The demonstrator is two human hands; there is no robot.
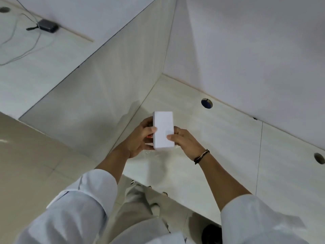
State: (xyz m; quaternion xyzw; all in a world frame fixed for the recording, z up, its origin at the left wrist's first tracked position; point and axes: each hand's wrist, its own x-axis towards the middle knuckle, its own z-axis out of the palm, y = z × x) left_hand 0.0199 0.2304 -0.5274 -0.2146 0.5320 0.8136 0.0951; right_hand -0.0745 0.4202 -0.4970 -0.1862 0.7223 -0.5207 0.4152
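Both hands are holding a white box [163, 131] over the counter [219, 138], near the corner where the counter is meeting a pale side panel [105, 95]. The box is plain and rectangular, its long side pointing away from the person and its broad face turning up toward the camera.

The left hand [140, 140] is gripping the box's left edge, with the thumb lying across the top face and the fingers curling round behind. The right hand [184, 141] is gripping the right edge lower down, with the thumb pressing on the top face and the fingers wrapping underneath, out of sight.

The box is looking lifted off the counter surface. Crinkly clear film [149, 153] is glinting just below the box between the wrists. I cannot tell whether it is lying on the counter or hanging from the box. A small orange-red spot is showing by the left palm, too small to identify.

A dark cord bracelet [201, 156] is sitting on the right wrist. White sleeves [84, 199] are covering both arms, pushed up off the forearms.

A round cable hole [207, 103] with blue inside is sitting beyond the box, near the back wall. A second hole [319, 157] is sitting at far right. At upper left, on a separate surface, a black device [47, 26] is lying with grey cables [26, 51] trailing from it. Beige trousers [137, 217] are showing at the bottom.
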